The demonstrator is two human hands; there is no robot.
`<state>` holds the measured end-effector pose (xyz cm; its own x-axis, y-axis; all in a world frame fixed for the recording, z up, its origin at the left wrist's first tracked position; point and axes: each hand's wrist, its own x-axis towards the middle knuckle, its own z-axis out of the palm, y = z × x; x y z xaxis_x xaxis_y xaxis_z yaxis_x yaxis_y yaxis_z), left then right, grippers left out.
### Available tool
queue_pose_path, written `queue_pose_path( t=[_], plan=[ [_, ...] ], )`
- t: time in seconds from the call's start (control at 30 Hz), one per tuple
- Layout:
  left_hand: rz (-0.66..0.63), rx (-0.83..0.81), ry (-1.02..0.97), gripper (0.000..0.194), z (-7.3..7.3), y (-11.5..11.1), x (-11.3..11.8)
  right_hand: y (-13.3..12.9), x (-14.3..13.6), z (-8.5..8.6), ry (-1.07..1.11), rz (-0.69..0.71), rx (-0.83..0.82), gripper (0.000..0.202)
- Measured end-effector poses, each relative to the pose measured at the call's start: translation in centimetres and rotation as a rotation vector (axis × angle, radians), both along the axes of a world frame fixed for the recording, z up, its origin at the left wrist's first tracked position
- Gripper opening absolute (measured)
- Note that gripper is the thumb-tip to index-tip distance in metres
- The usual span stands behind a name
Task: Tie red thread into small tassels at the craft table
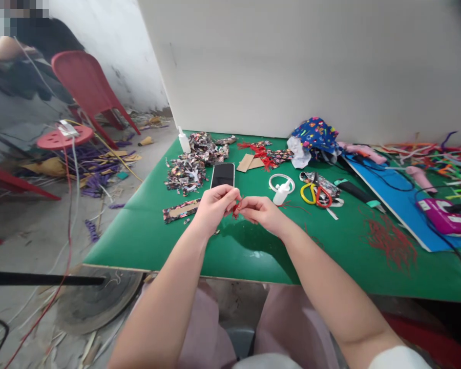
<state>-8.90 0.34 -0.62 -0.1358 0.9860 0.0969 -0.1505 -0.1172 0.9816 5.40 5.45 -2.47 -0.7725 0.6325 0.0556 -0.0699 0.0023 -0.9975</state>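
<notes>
My left hand (217,206) and my right hand (258,211) meet above the green table, fingertips pinched close together. Between them is a small bit of red thread (235,210), held by both; its exact shape is too small to make out. Just behind my left hand lies a phone (223,175). A flowered fabric strip with a cardboard piece (181,210) rests to the left of it. Right of my right hand stands a white squeeze bottle (281,193), in front of a white ring (273,180). Scissors (315,195) with yellow and red handles lie beyond.
Flowered scraps (188,171) pile at the back left by another white bottle (184,142). Red threads (392,241), a dark-handled cutter (357,193), a blue board (388,200) and pink glue guns (420,178) with cables occupy the right. A person sits far left near a red chair (86,82).
</notes>
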Motion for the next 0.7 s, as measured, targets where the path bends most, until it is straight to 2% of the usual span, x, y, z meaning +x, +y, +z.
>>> queue_pose_path(
  t=[0.17,0.7],
  plan=[
    [0.019,0.017,0.052,0.026,-0.18,-0.18,-0.22,0.01,0.11,-0.16,-0.055,-0.005,0.03,0.011],
    [0.073,0.037,0.04,0.026,-0.51,-0.03,-0.12,0.02,0.19,-0.14,-0.09,0.002,0.053,0.011]
  ],
)
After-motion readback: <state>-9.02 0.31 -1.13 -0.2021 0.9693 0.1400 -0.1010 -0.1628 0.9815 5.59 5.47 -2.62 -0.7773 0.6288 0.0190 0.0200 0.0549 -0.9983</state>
